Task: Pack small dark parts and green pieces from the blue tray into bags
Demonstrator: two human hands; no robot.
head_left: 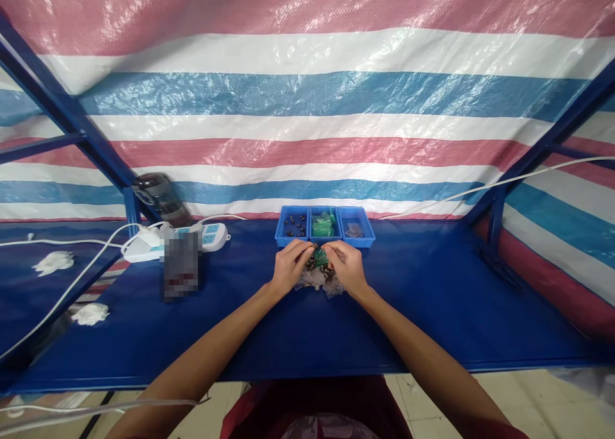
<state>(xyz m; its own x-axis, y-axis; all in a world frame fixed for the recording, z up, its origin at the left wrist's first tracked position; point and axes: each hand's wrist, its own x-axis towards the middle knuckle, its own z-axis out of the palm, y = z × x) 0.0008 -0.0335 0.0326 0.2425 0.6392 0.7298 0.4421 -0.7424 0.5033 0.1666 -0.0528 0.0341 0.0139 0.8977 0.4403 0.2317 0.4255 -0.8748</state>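
Note:
My left hand [289,265] and my right hand [348,267] meet over the middle of the blue table [432,311]. Both have their fingers pinched together round a small green circuit board [320,257] held between them. Under the hands lies a clear plastic bag [331,286] with several small dark parts on it. Just behind the hands stand three blue bins: the left bin [292,225] holds small dark parts, the middle bin [323,223] holds green boards, the right bin [356,229] holds small grey pieces.
A white power strip [211,235] with cables lies at the back left, next to a blurred dark box [180,270] and a dark bottle [158,195]. White crumpled wads [90,313] lie on the left. Blue frame posts [494,224] stand at both sides before a striped tarpaulin [307,93].

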